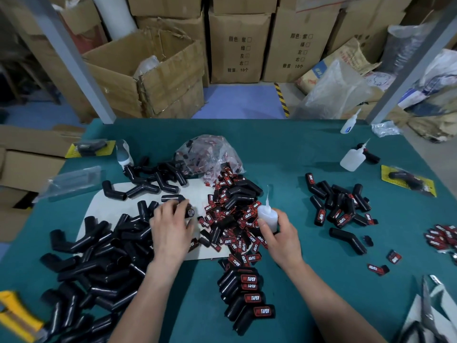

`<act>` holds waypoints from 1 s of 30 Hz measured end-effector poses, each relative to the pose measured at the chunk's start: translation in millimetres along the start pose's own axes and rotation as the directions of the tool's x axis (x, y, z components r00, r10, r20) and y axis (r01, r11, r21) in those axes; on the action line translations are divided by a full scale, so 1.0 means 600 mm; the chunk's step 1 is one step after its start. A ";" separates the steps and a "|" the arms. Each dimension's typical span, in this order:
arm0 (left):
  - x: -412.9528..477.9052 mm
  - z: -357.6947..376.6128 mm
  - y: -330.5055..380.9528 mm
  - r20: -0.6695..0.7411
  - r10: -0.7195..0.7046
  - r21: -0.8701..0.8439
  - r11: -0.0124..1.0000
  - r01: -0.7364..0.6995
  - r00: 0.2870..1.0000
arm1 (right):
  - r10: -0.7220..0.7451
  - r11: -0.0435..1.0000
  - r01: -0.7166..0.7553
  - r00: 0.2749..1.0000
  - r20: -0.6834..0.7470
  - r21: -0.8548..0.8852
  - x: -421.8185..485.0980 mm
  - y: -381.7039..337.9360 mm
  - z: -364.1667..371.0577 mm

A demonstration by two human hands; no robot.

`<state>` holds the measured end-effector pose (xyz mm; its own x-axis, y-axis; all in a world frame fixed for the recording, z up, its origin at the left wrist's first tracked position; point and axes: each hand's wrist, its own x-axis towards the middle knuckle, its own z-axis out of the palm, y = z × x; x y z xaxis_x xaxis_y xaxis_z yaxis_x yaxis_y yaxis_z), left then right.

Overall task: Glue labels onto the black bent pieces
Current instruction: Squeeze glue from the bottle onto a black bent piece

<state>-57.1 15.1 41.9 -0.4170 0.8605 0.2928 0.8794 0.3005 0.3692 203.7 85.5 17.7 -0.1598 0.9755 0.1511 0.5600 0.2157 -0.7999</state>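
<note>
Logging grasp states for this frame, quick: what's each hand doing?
left hand: grips a black bent piece.
right hand: holds the glue bottle, nozzle up.

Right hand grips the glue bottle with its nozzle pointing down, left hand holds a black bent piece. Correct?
Not quite: the head view shows the nozzle of the glue bottle pointing up, not down. The right hand does grip it, and the left hand holds a black bent piece.
</note>
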 end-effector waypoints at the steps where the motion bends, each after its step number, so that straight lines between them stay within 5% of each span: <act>1: 0.002 -0.003 -0.005 0.007 -0.013 0.044 0.999 0.013 1.000 | -0.002 1.000 0.002 1.000 0.001 0.004 0.000 -0.001 0.000; 4: -0.010 -0.003 0.014 -0.114 0.112 -0.102 0.987 -0.124 0.987 | -0.012 0.999 0.012 1.000 0.003 0.038 -0.001 -0.001 0.000; 6: -0.030 -0.009 0.055 -0.121 0.105 -0.409 0.901 -0.147 0.987 | -0.016 0.996 0.017 1.000 -0.008 0.093 -0.001 -0.002 -0.002; 8: -0.054 -0.005 0.090 0.086 0.018 -0.738 0.672 0.051 0.996 | 0.003 0.986 0.002 1.000 -0.029 0.168 -0.002 -0.001 -0.003; 10: -0.073 0.007 0.114 0.315 -0.028 -0.854 0.428 0.296 0.949 | 0.025 0.957 -0.017 0.999 -0.025 0.290 -0.004 0.000 -0.001; 12: -0.082 0.023 0.122 0.368 -0.016 -0.866 0.359 0.349 0.930 | 0.035 0.914 -0.037 0.999 0.013 0.403 -0.009 0.000 0.005; 18: -0.079 0.045 0.107 0.284 0.026 -0.849 0.471 0.239 0.959 | 0.049 0.873 -0.064 0.998 0.044 0.484 -0.017 -0.005 0.009; 22: -0.075 0.052 0.078 -0.020 0.198 -0.717 0.680 -0.153 0.980 | 0.070 0.880 -0.085 0.996 0.050 0.467 -0.017 -0.013 0.005; 27: -0.074 0.060 0.073 -0.168 0.401 -0.536 0.730 -0.425 0.901 | 0.086 0.817 -0.116 0.993 0.079 0.565 -0.015 -0.020 0.004; 30: -0.077 0.062 0.079 -0.188 0.413 -0.539 0.715 -0.446 0.891 | 0.079 0.779 -0.106 0.994 0.071 0.618 -0.013 -0.027 -0.001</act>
<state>12.1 4.8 13.2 -0.0513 0.8132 0.5797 0.6910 -0.3902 0.6085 196.6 74.4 29.9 -0.1727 0.9839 0.0457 -0.0488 0.0378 -0.9981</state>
